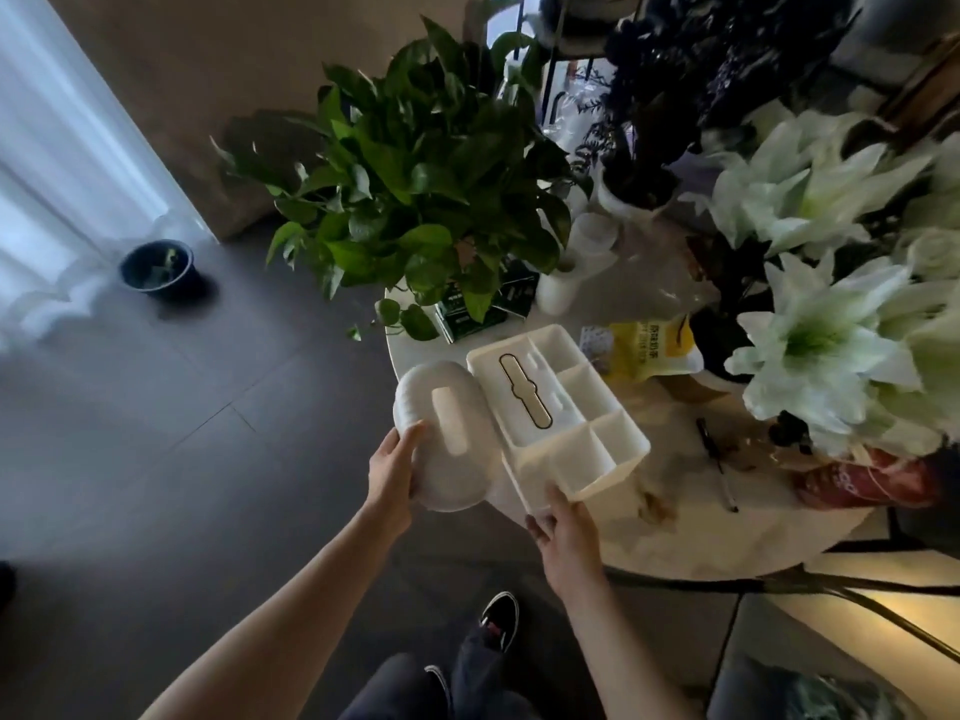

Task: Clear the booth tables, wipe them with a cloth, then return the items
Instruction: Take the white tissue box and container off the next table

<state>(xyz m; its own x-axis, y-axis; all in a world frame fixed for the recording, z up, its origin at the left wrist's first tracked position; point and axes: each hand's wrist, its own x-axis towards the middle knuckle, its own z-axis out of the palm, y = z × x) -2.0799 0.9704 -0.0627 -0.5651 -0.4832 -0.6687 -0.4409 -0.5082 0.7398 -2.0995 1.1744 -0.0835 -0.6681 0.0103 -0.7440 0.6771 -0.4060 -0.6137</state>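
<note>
A white oval container (447, 428) is held at its near rim by the left hand (393, 472), the thumb laid over the top and the fingers curled beneath; it hangs past the table's left edge, over the dark floor. Just beside it, touching along one side, a white organizer box (558, 407) with a slotted lid and several open compartments is gripped at its near corner by the right hand (566, 537), the fingers wrapped under that corner. The box sits tilted over the near-left edge of the round white table (727, 537) (whether it rests on the top or is lifted clear cannot be told). Farther along the left edge a leafy green potted plant (415, 189) is seen, with dark green packets (467, 314) below it. Toward the middle a yellow packet (649, 345) lies, and near the right edge white lilies (821, 283), a black pen (714, 454) and a red packet (862, 480) are found.
</note>
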